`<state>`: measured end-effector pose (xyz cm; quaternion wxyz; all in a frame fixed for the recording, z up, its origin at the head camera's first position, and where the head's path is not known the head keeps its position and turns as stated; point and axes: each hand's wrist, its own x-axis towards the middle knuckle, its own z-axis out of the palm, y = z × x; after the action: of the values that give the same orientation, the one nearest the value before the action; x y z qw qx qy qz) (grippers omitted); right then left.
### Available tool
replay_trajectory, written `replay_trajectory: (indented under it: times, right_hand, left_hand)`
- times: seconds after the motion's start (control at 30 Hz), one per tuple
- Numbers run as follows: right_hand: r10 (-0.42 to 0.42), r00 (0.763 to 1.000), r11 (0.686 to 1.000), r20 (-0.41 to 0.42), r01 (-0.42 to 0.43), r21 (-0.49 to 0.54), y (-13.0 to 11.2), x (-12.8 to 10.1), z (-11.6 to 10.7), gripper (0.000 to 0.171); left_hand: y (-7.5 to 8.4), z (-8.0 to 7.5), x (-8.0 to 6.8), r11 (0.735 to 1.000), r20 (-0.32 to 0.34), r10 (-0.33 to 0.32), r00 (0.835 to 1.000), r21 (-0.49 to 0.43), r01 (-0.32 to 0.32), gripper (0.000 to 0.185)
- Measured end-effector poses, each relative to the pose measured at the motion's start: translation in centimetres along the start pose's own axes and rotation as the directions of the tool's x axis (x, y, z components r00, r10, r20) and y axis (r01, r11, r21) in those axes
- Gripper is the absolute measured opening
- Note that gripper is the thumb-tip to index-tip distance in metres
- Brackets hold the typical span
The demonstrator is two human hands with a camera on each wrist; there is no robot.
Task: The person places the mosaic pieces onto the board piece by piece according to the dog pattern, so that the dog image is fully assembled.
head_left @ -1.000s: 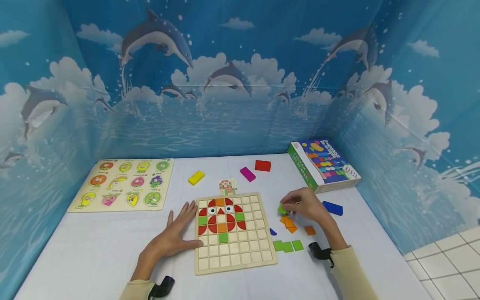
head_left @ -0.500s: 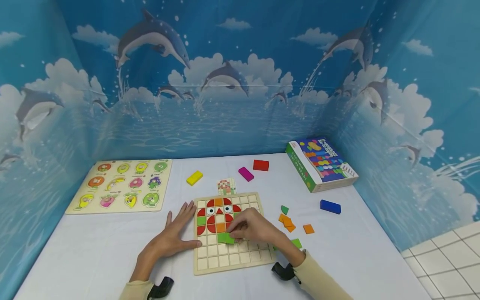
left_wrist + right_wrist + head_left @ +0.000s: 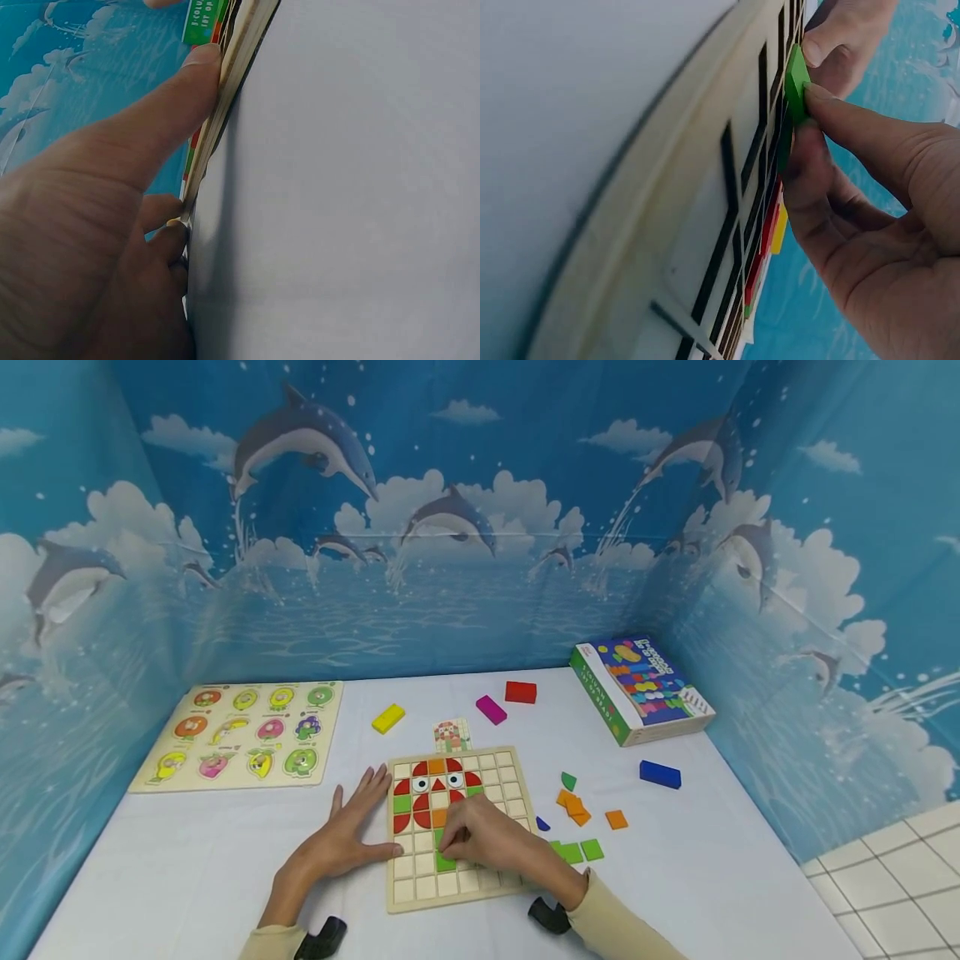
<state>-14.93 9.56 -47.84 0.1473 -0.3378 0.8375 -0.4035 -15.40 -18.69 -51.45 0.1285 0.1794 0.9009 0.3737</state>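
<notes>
Tile (image 3: pixel 797 81), green, pinched by my right hand (image 3: pixel 483 835) at the wooden grid board (image 3: pixel 405 889) — misalignment could leave it unseated — my left hand (image 3: pixel 343 838), fingers extended, touching the board's edge.

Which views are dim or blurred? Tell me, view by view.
Head: bright and even, the wooden grid board fairly sharp; left wrist: dimmer, a soft shadow on the white tablecloth along the board's edge; right wrist: dim too, the board's near rim soft, the green square tile crisper.
</notes>
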Motion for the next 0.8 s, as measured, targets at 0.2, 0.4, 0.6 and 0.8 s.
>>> replay_trajectory:
  times: [0.2,0.4,0.6,0.8]
  right_hand:
    - [-0.021,1.0,0.998,-0.009,0.02,-0.064,0.2,-0.1,-0.1,0.008]
    - [-0.063,0.998,0.996,-0.01,0.063,-0.068,1.3,-0.8,-1.7,0.007]
    - [-0.053,0.997,0.998,-0.052,0.051,-0.024,3.8,-2.8,-5.2,0.016]
    - [0.065,0.991,0.997,-0.119,-0.069,-0.03,6.9,-5.7,-8.6,0.024]
  left_hand:
    - [-0.1,0.1,0.1,1.0,0.001,0.0,1.0,0.005,0.0,0.117]
    - [-0.1,0.1,0.0,1.0,-0.001,-0.007,1.0,0.001,0.007,0.118]
    - [-0.2,0.1,0.1,1.0,-0.009,-0.008,1.0,0.004,0.008,0.12]
    - [-0.1,0.1,0.1,1.0,-0.007,-0.008,1.0,0.002,0.008,0.12]
